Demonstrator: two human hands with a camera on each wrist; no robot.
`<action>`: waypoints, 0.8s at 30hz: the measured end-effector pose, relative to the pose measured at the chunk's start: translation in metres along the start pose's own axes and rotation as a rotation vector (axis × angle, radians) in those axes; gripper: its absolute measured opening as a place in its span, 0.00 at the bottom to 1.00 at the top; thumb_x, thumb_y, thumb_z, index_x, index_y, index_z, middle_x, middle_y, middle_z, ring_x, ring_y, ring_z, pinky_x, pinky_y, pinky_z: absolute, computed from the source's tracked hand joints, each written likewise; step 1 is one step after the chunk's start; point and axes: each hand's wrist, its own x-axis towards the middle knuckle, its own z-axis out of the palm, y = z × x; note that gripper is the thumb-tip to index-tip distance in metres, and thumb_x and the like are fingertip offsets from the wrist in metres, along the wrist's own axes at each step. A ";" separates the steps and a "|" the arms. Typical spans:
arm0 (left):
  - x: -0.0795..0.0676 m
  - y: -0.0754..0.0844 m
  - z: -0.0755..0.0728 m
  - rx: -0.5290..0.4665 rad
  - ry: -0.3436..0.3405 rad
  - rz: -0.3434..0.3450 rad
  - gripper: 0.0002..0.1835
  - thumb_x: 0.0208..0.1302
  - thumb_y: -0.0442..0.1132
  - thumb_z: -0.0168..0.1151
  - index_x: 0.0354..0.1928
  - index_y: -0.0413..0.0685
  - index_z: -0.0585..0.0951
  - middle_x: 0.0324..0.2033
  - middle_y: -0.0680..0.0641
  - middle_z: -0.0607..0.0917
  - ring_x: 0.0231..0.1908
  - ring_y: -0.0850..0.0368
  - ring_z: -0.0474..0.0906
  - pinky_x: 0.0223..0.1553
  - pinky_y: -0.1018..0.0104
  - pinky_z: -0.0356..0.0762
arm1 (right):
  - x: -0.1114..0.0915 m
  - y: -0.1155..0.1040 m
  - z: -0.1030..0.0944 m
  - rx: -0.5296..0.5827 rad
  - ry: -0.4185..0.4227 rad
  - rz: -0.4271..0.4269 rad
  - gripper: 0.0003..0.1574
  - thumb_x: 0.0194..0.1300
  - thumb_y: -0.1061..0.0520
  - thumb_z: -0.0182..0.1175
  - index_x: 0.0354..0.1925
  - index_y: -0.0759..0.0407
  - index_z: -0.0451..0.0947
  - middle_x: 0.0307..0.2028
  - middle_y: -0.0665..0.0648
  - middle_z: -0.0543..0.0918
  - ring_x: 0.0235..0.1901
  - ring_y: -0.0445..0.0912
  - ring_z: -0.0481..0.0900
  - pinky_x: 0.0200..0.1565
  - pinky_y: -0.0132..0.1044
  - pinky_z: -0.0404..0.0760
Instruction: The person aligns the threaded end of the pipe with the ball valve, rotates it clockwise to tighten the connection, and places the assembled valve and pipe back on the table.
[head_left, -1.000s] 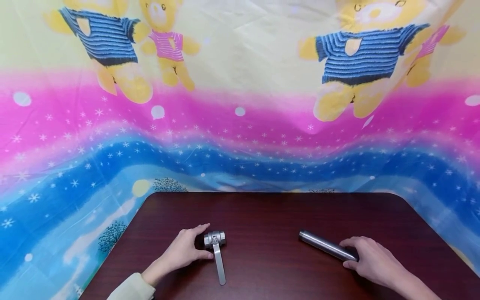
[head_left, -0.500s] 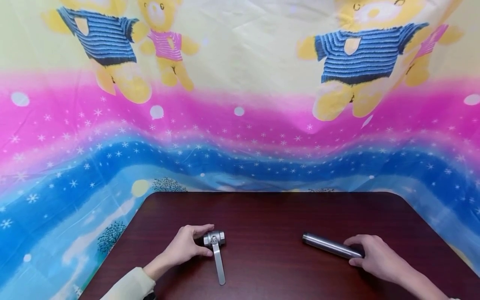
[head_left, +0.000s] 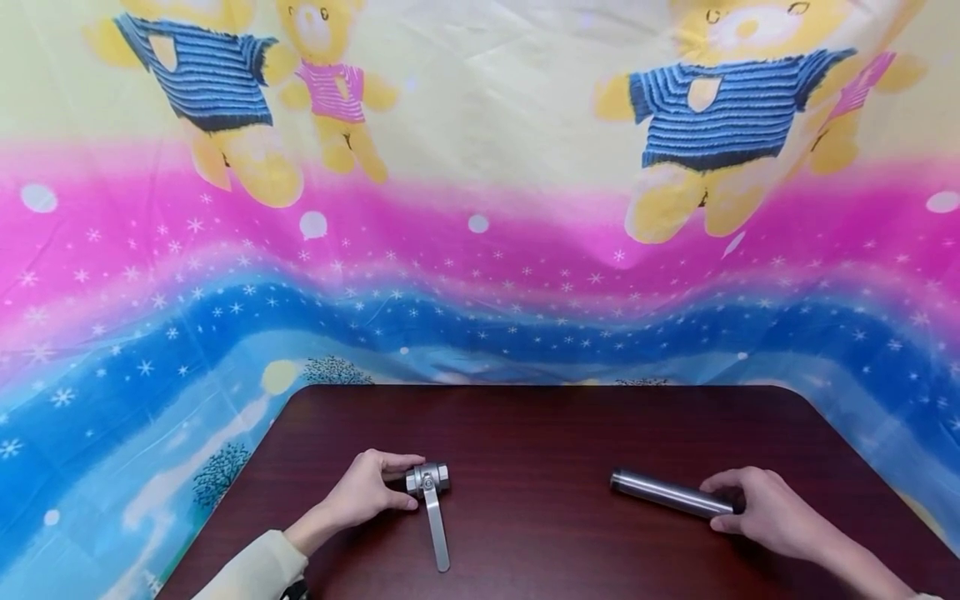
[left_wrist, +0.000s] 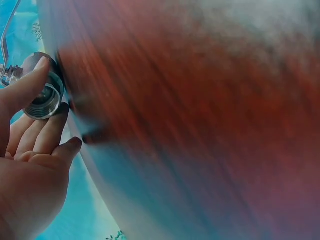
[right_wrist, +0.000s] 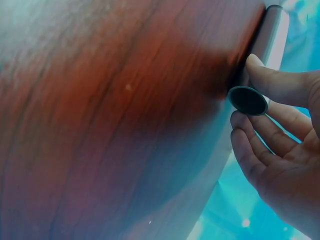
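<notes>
Toward the left of the table lies a steel ball valve [head_left: 429,478], its flat lever handle [head_left: 437,533] pointing at the near edge. My left hand [head_left: 363,493] pinches the valve's left end between thumb and fingers. In the left wrist view the thumb rests on the valve body [left_wrist: 56,82], and a threaded opening faces the camera. On the right, my right hand [head_left: 772,512] grips the near end of a straight metal pipe [head_left: 663,493], which lies slantwise. The right wrist view shows the hollow end of the pipe [right_wrist: 274,42] between thumb and fingers.
The dark red-brown wooden table [head_left: 525,433] has rounded far corners. A printed cloth [head_left: 480,275] with teddy bears and snowflakes hangs behind it and along both sides. Bare tabletop separates the valve from the pipe.
The right hand and pipe have shifted a little to the right. The left hand's fingers have come down onto the valve, which has hardly moved.
</notes>
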 end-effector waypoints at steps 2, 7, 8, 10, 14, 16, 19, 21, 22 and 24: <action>0.000 0.001 0.000 -0.001 0.002 0.001 0.35 0.54 0.28 0.81 0.66 0.33 0.81 0.63 0.35 0.82 0.61 0.41 0.81 0.52 0.58 0.85 | -0.001 0.003 -0.001 0.007 0.005 -0.009 0.25 0.54 0.52 0.82 0.49 0.57 0.88 0.41 0.47 0.87 0.34 0.33 0.78 0.32 0.34 0.78; 0.000 0.003 0.001 0.021 0.005 0.007 0.37 0.52 0.31 0.83 0.66 0.33 0.81 0.62 0.36 0.83 0.60 0.44 0.83 0.52 0.59 0.84 | -0.001 0.009 -0.004 0.054 -0.006 -0.048 0.30 0.55 0.51 0.82 0.53 0.62 0.86 0.41 0.49 0.87 0.33 0.34 0.79 0.32 0.34 0.79; 0.000 0.003 0.002 0.022 0.007 0.012 0.37 0.51 0.32 0.84 0.65 0.33 0.81 0.61 0.36 0.83 0.59 0.44 0.83 0.52 0.59 0.84 | 0.000 0.010 -0.004 0.069 -0.013 -0.052 0.31 0.55 0.51 0.81 0.53 0.64 0.86 0.42 0.50 0.87 0.34 0.34 0.79 0.32 0.34 0.79; 0.000 0.004 0.004 0.030 0.013 0.020 0.37 0.50 0.33 0.85 0.65 0.34 0.82 0.60 0.36 0.84 0.57 0.47 0.84 0.51 0.60 0.84 | 0.001 0.012 -0.003 0.095 -0.016 -0.048 0.32 0.56 0.51 0.82 0.54 0.64 0.85 0.43 0.52 0.87 0.36 0.34 0.80 0.34 0.34 0.80; 0.002 0.005 0.005 0.039 0.023 0.031 0.37 0.48 0.34 0.86 0.63 0.34 0.83 0.58 0.37 0.85 0.54 0.50 0.86 0.50 0.59 0.85 | 0.004 0.015 0.002 0.168 -0.023 -0.043 0.32 0.58 0.52 0.81 0.56 0.65 0.85 0.44 0.53 0.87 0.37 0.36 0.80 0.35 0.34 0.79; 0.003 0.004 0.006 0.049 0.026 0.026 0.36 0.48 0.34 0.86 0.62 0.35 0.84 0.58 0.38 0.86 0.54 0.52 0.86 0.50 0.60 0.85 | 0.004 0.016 0.005 0.200 -0.019 -0.052 0.31 0.59 0.54 0.80 0.57 0.66 0.84 0.43 0.54 0.87 0.36 0.38 0.80 0.35 0.33 0.79; 0.005 0.004 0.006 0.060 0.027 0.017 0.36 0.48 0.35 0.86 0.62 0.37 0.84 0.56 0.40 0.87 0.52 0.54 0.86 0.49 0.60 0.85 | 0.005 0.018 0.009 0.239 -0.014 -0.051 0.30 0.59 0.55 0.80 0.57 0.67 0.84 0.41 0.54 0.86 0.34 0.38 0.79 0.34 0.33 0.77; 0.006 0.004 0.006 0.064 0.029 0.015 0.35 0.48 0.36 0.87 0.61 0.37 0.85 0.55 0.40 0.88 0.51 0.54 0.87 0.49 0.60 0.85 | 0.005 0.018 0.011 0.241 -0.006 -0.043 0.30 0.60 0.55 0.80 0.56 0.66 0.84 0.43 0.55 0.86 0.34 0.38 0.78 0.34 0.33 0.76; 0.006 0.004 0.006 0.065 0.030 0.015 0.35 0.48 0.36 0.87 0.61 0.38 0.85 0.54 0.41 0.88 0.50 0.55 0.87 0.48 0.60 0.85 | 0.005 0.018 0.011 0.239 -0.002 -0.036 0.29 0.59 0.55 0.80 0.56 0.66 0.85 0.43 0.55 0.86 0.35 0.38 0.77 0.34 0.33 0.76; 0.006 0.004 0.007 0.061 0.031 0.017 0.34 0.48 0.36 0.86 0.60 0.38 0.86 0.53 0.41 0.89 0.48 0.55 0.88 0.47 0.60 0.85 | 0.005 0.017 0.012 0.232 0.009 -0.026 0.28 0.59 0.54 0.80 0.55 0.64 0.86 0.44 0.55 0.86 0.35 0.37 0.77 0.35 0.32 0.76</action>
